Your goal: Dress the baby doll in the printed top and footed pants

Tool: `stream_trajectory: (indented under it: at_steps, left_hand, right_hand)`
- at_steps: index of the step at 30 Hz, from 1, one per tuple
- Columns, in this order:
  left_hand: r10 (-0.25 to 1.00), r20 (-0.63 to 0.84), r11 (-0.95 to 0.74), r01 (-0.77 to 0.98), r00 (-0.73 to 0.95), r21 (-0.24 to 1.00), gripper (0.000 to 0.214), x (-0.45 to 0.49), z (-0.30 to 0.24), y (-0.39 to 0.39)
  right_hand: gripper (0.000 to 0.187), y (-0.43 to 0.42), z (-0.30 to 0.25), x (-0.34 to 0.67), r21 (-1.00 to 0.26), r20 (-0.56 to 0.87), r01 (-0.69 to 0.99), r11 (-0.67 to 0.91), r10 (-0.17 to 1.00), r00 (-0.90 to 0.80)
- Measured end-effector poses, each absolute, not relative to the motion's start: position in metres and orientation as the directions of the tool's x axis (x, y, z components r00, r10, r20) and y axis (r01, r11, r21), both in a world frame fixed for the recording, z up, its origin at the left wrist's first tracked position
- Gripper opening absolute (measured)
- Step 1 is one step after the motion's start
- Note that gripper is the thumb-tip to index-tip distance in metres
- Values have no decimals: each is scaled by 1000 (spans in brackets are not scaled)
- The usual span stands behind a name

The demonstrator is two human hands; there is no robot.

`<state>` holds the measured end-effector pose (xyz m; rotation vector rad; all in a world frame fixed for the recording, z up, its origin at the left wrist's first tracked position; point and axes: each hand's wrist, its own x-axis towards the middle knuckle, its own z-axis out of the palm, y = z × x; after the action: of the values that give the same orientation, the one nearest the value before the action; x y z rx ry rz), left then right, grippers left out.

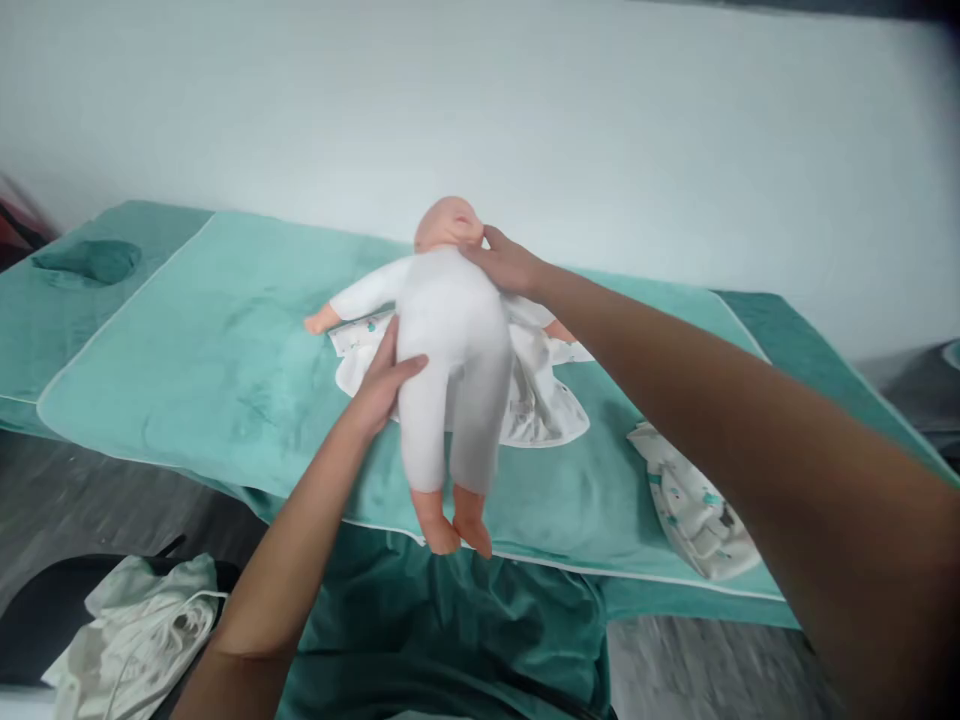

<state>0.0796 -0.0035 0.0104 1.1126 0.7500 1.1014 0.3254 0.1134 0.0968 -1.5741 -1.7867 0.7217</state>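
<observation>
A baby doll (450,350) in a white one-piece suit lies face down, lifted a little over the teal changing mat (210,340), its bare feet toward me. My left hand (382,385) grips the doll's left side at the hip. My right hand (506,262) is wrapped round the doll's neck and shoulder just under the bald head. Under the doll lies an opened white patterned garment (540,400), spread flat on the mat.
A folded white patterned cloth (694,505) sits on the mat at the right. A bunched teal cloth (90,260) lies far left on the bed. A heap of white fabric (135,630) rests on a dark seat at the lower left. A pale wall stands behind.
</observation>
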Motion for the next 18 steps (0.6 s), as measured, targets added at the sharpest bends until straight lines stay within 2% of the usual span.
stream_trajectory:
  at_steps: [4,13,16,18]
  left_hand:
    - [924,-23,139,-278,383,950,102,110,-1,-22]
    - [907,-62,227,-358,418,905,96,123,-32,-12]
    - [913,-83,235,-346,401,908,91,123,-36,-12]
    - [928,-82,201,-303,364,932,83,124,-35,-14]
  right_hand:
    - [79,88,73,357,-735,6,678,-14,1000,27]
    - [82,94,30,372,-729,-18,683,-36,999,33]
    - [81,92,28,368,-598,7,799,-53,997,71]
    - [78,90,31,367,-449,113,893,-39,989,100]
